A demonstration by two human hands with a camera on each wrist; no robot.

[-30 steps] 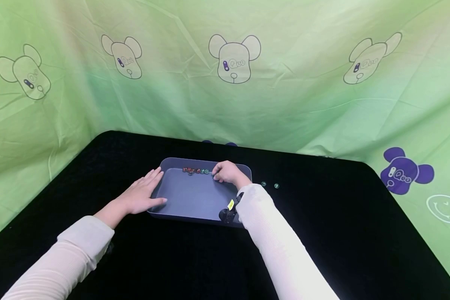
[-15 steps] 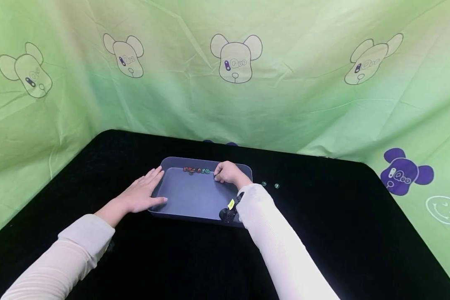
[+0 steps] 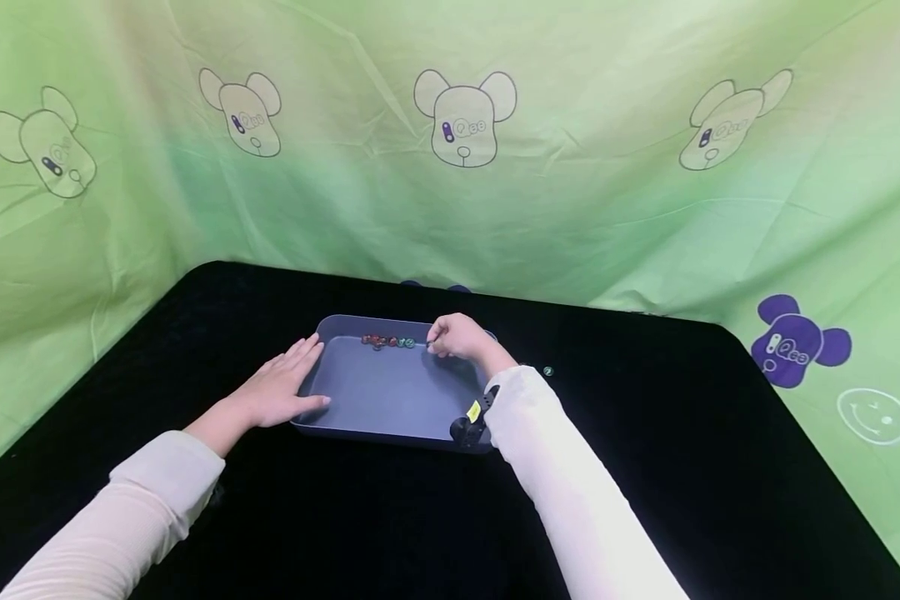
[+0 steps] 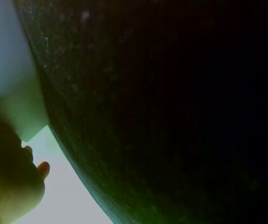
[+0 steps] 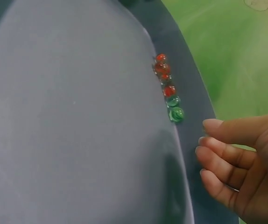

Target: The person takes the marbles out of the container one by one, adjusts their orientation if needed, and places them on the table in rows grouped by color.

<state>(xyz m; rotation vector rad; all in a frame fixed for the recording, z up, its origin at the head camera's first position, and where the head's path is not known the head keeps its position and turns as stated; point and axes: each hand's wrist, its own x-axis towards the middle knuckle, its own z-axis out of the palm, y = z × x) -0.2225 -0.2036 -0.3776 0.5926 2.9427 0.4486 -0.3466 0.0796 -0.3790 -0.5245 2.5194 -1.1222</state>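
My left hand [image 3: 279,390] lies with straight, spread fingers over the left rim of a grey rectangular tray [image 3: 390,400]. In the left wrist view, dark surface fills most of the picture. Along the tray's far wall runs a row of small glass marbles: several red marbles [image 5: 169,90] at the left end, then green marbles [image 5: 176,114]. Just right of the row, my right hand [image 3: 461,337] hovers by the far wall, its fingers loosely bent. In the right wrist view, the thumb and fingertips [image 5: 213,124] show nothing between them.
A green marble [image 3: 548,371] lies on the black tablecloth [image 3: 645,467], right of the tray. A black wrist camera [image 3: 468,428] with a yellow label hangs over the tray's near right corner. Green printed cloth [image 3: 330,192] stands behind the table.
My right hand and forearm have risen slightly and shifted right, and the sleeve now hides one of the two green marbles on the cloth. The left hand keeps its place.
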